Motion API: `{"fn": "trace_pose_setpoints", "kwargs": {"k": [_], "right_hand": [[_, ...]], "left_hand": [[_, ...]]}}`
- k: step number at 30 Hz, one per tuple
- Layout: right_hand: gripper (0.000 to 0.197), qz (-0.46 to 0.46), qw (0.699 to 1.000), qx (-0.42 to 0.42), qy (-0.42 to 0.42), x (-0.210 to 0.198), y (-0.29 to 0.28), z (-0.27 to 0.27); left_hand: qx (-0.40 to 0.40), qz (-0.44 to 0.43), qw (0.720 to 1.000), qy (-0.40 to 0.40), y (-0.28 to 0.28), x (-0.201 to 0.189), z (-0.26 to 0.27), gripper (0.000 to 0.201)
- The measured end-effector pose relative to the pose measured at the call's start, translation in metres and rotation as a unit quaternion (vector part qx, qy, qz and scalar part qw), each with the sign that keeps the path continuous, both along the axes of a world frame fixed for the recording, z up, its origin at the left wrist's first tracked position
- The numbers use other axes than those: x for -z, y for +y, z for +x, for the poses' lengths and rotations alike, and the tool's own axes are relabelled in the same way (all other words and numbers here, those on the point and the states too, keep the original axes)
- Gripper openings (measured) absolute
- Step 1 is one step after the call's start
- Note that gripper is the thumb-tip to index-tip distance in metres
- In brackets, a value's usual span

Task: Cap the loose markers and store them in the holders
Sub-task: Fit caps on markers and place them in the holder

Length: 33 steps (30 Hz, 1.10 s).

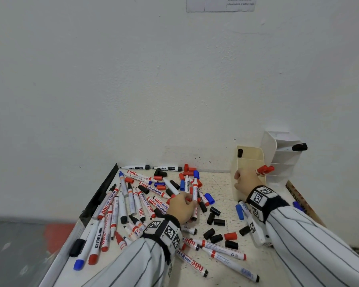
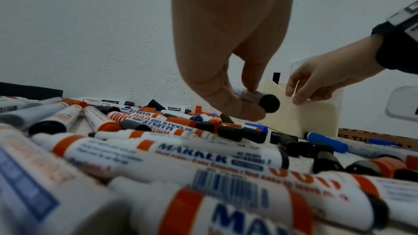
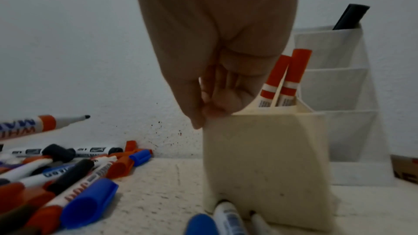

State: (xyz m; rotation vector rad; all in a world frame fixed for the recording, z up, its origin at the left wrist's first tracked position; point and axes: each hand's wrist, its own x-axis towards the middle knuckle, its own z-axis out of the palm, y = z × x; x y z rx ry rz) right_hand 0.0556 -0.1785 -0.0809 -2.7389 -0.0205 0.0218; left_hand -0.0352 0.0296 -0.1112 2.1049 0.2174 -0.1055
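Note:
My left hand (image 1: pixel 190 200) pinches an uncapped white marker (image 1: pixel 195 190) with a red band, lifted tip-up over the pile. The left wrist view shows its black rear end (image 2: pixel 269 103) between thumb and fingers (image 2: pixel 248 99). Its bare black tip (image 3: pixel 86 117) shows in the right wrist view. My right hand (image 1: pixel 239 179) grips the front wall of the cream holder (image 1: pixel 250 162), thumb outside and fingers inside (image 3: pixel 208 112). Two red-capped markers (image 1: pixel 264 169) stand in that holder (image 3: pixel 267 158), and a black-capped one (image 1: pixel 240 152) at its back left.
A white tiered holder (image 1: pixel 282 154) behind the cream one carries one black-capped marker (image 1: pixel 298 147). Several loose markers and red, blue and black caps (image 1: pixel 216 222) cover the table. A blue-capped marker (image 1: pixel 239 212) lies at the cream holder's base. The wall is close behind; a black strip (image 1: pixel 104 189) edges the left.

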Motion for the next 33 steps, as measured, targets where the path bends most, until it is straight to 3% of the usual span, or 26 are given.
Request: {"fn": "trace_pose_setpoints", "kwargs": {"k": [11,13,16,18,23,25,26,29,33], "right_hand": [[0.019,0.011,0.997,-0.050,-0.060,0.002,-0.006,-0.022],[0.023,-0.005,0.995,-0.090,0.031,0.000,-0.003,-0.036],[0.020,-0.076,0.959,-0.152,0.225,-0.002,-0.003,-0.062],[0.029,-0.109,0.942,-0.178,0.262,0.002,-0.007,-0.072],[0.026,-0.131,0.954,-0.186,0.196,0.017,-0.016,-0.081],[0.015,-0.108,0.966,-0.184,0.147,0.019,-0.017,-0.084],[0.009,-0.086,0.974,-0.178,0.112,0.018,-0.017,-0.085],[0.017,-0.008,0.989,-0.149,0.024,0.018,-0.018,-0.084],[0.011,0.118,0.983,-0.111,-0.091,0.006,-0.012,-0.087]], "left_hand": [[-0.012,-0.001,1.000,0.008,-0.002,0.002,-0.010,0.038],[-0.019,0.002,1.000,0.004,-0.003,0.001,-0.012,0.039],[-0.023,0.005,1.000,0.004,-0.006,0.000,-0.017,0.037],[-0.024,0.011,1.000,0.003,-0.008,0.000,-0.021,0.036],[-0.019,0.022,1.000,-0.001,-0.013,-0.003,-0.030,0.037],[-0.012,0.037,0.999,-0.007,-0.015,-0.004,-0.034,0.037],[-0.008,0.045,0.999,-0.011,-0.015,-0.005,-0.036,0.036],[0.003,0.056,0.998,-0.022,-0.016,-0.006,-0.042,0.031],[0.013,0.066,0.997,-0.025,-0.017,-0.007,-0.048,0.028]]}}
